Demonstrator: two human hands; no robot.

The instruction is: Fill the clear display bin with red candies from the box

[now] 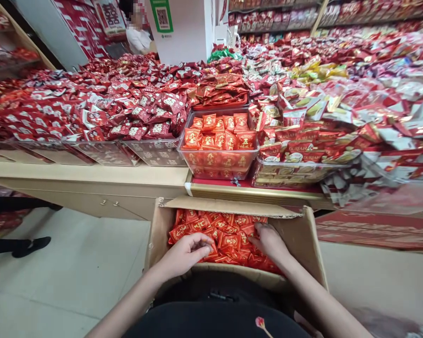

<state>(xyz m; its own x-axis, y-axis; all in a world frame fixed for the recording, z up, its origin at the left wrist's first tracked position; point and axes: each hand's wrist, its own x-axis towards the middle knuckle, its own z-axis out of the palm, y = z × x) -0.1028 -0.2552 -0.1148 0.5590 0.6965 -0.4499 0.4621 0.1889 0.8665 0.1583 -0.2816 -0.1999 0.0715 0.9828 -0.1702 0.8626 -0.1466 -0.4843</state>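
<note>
An open cardboard box (313, 244) stands right in front of me, filled with small red-orange wrapped candies (229, 230). My left hand (185, 256) rests on the candies at the box's near left, fingers curled closed around some of them. My right hand (270, 241) reaches into the pile at the right, fingers bent down among the packets. Above the box, a clear plastic bin (218, 162) on the counter holds the same red-orange candies.
A long counter (91, 180) carries clear bins heaped with red candy packets (109, 103) and mixed sweets (320, 108). A person in white (137, 37) stands at the back. A dark shoe (30, 245) sits on the tiled floor at left.
</note>
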